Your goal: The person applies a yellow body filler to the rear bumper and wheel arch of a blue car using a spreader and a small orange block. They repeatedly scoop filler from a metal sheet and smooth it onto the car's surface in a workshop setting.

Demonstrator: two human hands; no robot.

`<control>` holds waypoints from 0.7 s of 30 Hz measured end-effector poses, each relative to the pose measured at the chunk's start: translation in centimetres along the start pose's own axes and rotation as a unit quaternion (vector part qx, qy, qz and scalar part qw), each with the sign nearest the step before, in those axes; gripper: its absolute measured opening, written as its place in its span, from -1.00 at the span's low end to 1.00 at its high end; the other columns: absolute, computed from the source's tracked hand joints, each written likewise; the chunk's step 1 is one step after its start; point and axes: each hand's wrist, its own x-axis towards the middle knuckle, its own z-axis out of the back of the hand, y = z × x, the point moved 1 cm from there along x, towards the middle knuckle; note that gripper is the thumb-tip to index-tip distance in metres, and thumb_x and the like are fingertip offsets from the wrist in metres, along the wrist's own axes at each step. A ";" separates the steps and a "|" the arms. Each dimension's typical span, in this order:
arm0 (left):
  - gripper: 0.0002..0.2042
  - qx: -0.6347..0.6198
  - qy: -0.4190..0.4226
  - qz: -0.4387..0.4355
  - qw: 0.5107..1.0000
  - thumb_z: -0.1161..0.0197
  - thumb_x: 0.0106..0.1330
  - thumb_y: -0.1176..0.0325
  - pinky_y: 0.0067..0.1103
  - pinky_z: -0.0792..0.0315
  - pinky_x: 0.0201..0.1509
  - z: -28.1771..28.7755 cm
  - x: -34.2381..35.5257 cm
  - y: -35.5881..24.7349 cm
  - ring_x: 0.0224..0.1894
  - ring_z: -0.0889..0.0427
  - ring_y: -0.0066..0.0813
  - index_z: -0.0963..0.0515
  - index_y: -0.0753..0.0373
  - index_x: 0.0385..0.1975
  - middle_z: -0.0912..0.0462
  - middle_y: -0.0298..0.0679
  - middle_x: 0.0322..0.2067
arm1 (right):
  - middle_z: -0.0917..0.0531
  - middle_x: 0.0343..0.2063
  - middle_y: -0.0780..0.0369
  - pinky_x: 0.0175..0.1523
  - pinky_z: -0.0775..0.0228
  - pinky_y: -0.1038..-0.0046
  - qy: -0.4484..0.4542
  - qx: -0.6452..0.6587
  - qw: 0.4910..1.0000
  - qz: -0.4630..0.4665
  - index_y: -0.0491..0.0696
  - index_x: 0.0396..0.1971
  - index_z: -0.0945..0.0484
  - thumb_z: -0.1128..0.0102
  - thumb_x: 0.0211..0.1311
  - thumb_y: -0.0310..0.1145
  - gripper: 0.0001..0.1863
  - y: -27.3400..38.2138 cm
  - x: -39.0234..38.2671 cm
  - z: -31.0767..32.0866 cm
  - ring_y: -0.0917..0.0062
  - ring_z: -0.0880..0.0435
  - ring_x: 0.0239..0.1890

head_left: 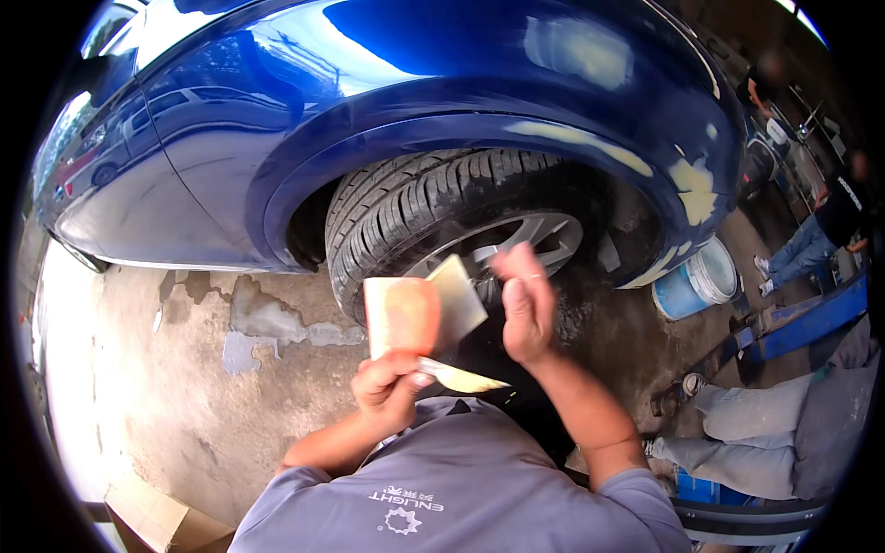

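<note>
My left hand (387, 387) is closed round the lower edge of a flat board (403, 315) with an orange patch on its face. That same hand grips a putty knife (461, 378), its blade coated pale yellow and pointing right. A squarish, yellow-smeared sheet (461, 302) shows behind the board's right edge; what holds it is unclear. My right hand (529, 318) is raised just right of this sheet, its fingers smeared by motion. Beyond both hands is a car wheel (452, 207) under a blue fender (396, 106), which carries pale filler patches (581, 51).
A blue-and-white bucket (696, 278) stands by the bumper at right. Nearer me are a blue metal beam (811, 318) and a person's grey-trousered legs (756, 429). Another person (825, 226) stands farther right. A cardboard box (161, 516) lies at lower left on the stained concrete floor (212, 396).
</note>
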 end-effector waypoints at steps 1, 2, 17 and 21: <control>-0.92 -0.001 -0.077 -0.011 0.997 -0.29 0.22 0.67 -0.58 -0.51 -0.30 1.1 -0.8 -0.2 -0.43 -0.64 -0.49 -0.56 0.36 -0.37 -0.68 -0.19 -0.46 | -0.24 0.35 -0.10 0.49 0.13 0.05 -0.053 -0.237 0.943 0.225 -0.30 0.39 -0.14 0.02 0.50 -0.07 -0.29 0.8 3.0 2.3 0.12 -0.16 0.44; -0.91 -0.043 -0.136 -0.011 0.990 -0.30 0.23 0.66 -0.57 -0.49 -0.22 2.7 -2.0 0.0 -0.35 -0.63 -0.48 -0.54 0.35 -0.35 -0.67 -0.18 -0.39 | -0.07 0.44 -0.06 0.50 0.26 -0.08 -0.069 -0.392 0.846 0.354 -0.24 0.44 -0.07 0.03 0.49 -0.04 -0.26 1.6 6.3 4.6 0.12 0.03 0.51; -0.81 -0.041 -0.312 -0.020 0.949 -0.30 0.39 0.38 -0.34 -0.43 0.23 12.2 -2.8 1.9 0.04 -0.57 -0.35 -0.50 0.25 -0.10 -0.61 -0.17 -0.01 | -0.34 -0.24 0.25 0.39 0.16 -0.29 -0.149 -0.595 0.656 0.440 0.04 -0.04 -0.39 0.06 0.22 0.41 -0.30 3.7 20.1 -11.6 0.26 -0.30 0.03; -0.82 -0.068 -0.221 -0.043 0.972 -0.22 0.42 0.44 -0.27 -0.38 0.31 10.5 -0.6 1.2 0.10 -0.57 -0.29 -0.55 0.19 -0.02 -0.62 -0.16 0.04 | -0.38 -0.22 0.29 0.50 0.21 -0.23 -0.092 -0.630 0.601 0.484 0.05 -0.02 -0.40 -0.02 0.14 0.39 -0.30 3.2 20.6 -15.0 0.28 -0.28 0.14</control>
